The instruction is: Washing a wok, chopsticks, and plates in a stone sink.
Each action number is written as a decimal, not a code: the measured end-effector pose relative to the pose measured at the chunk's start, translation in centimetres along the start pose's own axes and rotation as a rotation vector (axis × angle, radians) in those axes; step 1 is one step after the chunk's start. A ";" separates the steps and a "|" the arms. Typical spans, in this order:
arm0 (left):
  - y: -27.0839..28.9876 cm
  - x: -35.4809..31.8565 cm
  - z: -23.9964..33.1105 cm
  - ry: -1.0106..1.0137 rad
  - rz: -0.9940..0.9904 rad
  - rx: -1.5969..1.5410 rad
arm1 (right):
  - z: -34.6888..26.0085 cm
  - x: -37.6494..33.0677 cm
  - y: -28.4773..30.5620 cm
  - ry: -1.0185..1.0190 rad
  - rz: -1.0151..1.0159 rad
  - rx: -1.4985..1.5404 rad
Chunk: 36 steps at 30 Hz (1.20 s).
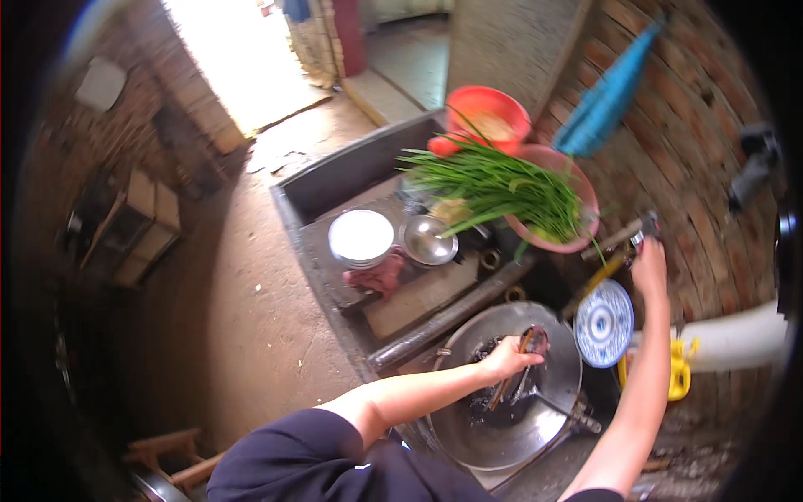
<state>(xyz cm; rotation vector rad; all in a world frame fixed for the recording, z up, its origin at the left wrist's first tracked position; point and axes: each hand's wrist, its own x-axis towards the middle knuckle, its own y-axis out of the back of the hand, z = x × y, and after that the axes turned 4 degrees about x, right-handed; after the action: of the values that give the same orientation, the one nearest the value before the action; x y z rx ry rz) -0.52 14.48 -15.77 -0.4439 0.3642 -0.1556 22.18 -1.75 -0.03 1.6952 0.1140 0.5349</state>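
Observation:
My left hand (512,358) reaches over a large metal wok (468,435) and is closed around brown chopsticks (500,393). A small dark reddish thing (538,339) shows at its fingers; I cannot make out what it is. Dark liquid lies in the wok, and a metal utensil (562,407) leans over its right rim. Stretched out to the far right, my right hand (648,261) is closed at a small metal fitting (646,226) by the brick wall. Whether it grips that fitting is unclear. Below this hand is a blue-and-white patterned plate (604,324).
Long green leafy vegetables (502,188) overflow a pink basin (590,201). Behind stands a red basin (502,100). On the dark counter sit white bowls (360,234), a metal bowl (429,241) and a pink cloth (378,276). A yellow plastic item (679,372) lies right of my forearm.

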 end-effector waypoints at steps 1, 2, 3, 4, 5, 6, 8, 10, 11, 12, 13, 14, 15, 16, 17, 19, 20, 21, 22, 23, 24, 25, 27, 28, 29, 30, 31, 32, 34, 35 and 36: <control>0.4 -0.4 0.5 -0.023 0.020 -0.036 | 0.1 -2.1 -1.1 0.191 0.087 0.145; 1.0 -0.7 1.1 -0.048 0.036 -0.069 | -0.2 -4.3 -1.9 0.111 -0.038 0.318; 0.9 -0.8 1.4 -0.058 0.031 -0.117 | 0.5 -7.9 -3.7 0.098 -0.054 0.521; 0.7 -0.9 2.0 -0.070 0.010 -0.165 | 1.9 -12.8 -5.5 -0.207 -0.383 0.910; 1.4 -1.3 2.7 -0.082 0.016 -0.197 | -5.6 -15.9 -3.7 -0.319 -0.570 0.953; 0.8 -1.3 2.8 -0.138 0.010 -0.282 | -9.1 -19.3 -2.5 -0.261 -0.606 1.114; -0.6 -1.9 4.2 -0.133 -0.033 -0.261 | -10.5 -25.3 -4.4 -0.447 -0.607 1.238; -1.6 -2.6 4.7 -0.124 -0.079 -0.159 | -13.6 -28.0 -4.6 -0.576 -0.283 1.513; -2.4 -3.8 5.7 -0.124 -0.080 -0.156 | -13.1 -29.7 -4.5 -0.474 -0.225 1.575; -3.1 -4.9 6.6 -0.125 -0.086 -0.147 | -13.1 -31.0 -4.8 -0.458 -0.222 1.574; -3.6 -5.4 6.8 -0.139 -0.084 -0.146 | -13.1 -32.3 -5.2 -0.637 -0.213 1.743; -4.2 -5.6 6.7 -0.272 -0.055 -0.138 | -13.5 -32.9 -5.4 -0.816 -0.225 1.903; -5.4 -6.1 6.9 -0.397 -0.048 -0.128 | -14.1 -33.6 -5.4 -0.927 -0.252 2.053; -6.3 -6.7 7.0 -0.412 -0.049 -0.132 | -14.4 -34.5 -5.5 -0.792 -0.282 2.359; -7.3 -7.8 7.9 -0.402 -0.066 -0.105 | -14.1 -35.1 -6.9 -0.655 -0.236 2.465; -8.8 -7.9 6.7 -0.520 -0.028 -0.100 | -15.0 -35.4 -7.0 -0.829 0.065 2.694; -8.9 -8.6 6.7 -0.546 0.031 -0.067 | -15.2 -35.3 -6.4 -0.832 0.026 2.699; -9.2 -9.7 6.8 -0.536 0.068 -0.053 | -15.2 -35.6 -5.9 -0.857 0.079 2.799; -9.6 -10.6 7.0 -0.525 0.104 -0.038 | -15.3 -35.9 -5.4 -0.884 0.138 2.899; -9.5 -12.6 7.7 -0.443 0.057 -0.058 | -16.2 -35.8 -4.1 -0.853 0.146 2.796; -9.5 -12.7 6.5 -0.435 0.073 -0.047 | -15.6 -36.3 -4.3 -0.856 0.139 2.802; -9.4 -13.2 6.3 -0.342 0.114 -0.045 | -14.7 -36.5 -4.9 -0.662 0.041 2.769; -8.2 -13.0 5.3 -0.283 0.219 -0.041 | -15.7 -36.5 -2.8 -0.473 -0.056 2.539; -7.0 -12.4 4.3 -0.313 0.273 0.035 | -15.7 -36.4 -1.5 -0.471 -0.085 2.545; -6.7 -12.6 4.0 -0.362 0.244 -0.002 | -14.7 -35.8 -0.2 -0.439 -0.106 2.400; -6.2 -13.3 3.9 -0.409 0.218 -0.038 | -14.9 -35.6 1.6 -0.409 -0.126 2.259; -5.9 -13.9 4.0 -0.411 0.227 -0.041 | -15.8 -35.2 3.0 -0.578 -0.074 2.146; -5.8 -14.7 4.4 -0.389 0.199 -0.012 | -15.9 -34.8 2.9 -0.577 -0.083 2.146; -5.2 -15.6 4.9 -0.289 0.165 0.017 | -16.2 -33.1 2.3 -0.232 -0.289 1.315; -4.7 -16.3 5.5 -0.292 0.160 0.019 | -18.3 -32.5 3.2 -0.192 -0.313 1.232; -4.2 -17.1 6.3 -0.296 0.155 0.019 | -19.6 -31.9 2.9 -0.183 -0.323 1.230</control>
<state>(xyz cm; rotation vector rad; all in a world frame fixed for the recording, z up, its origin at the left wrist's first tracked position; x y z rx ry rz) -14.26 17.10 -3.29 -0.4111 0.1049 0.0581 -14.69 3.74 -4.34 2.8236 0.6767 0.0012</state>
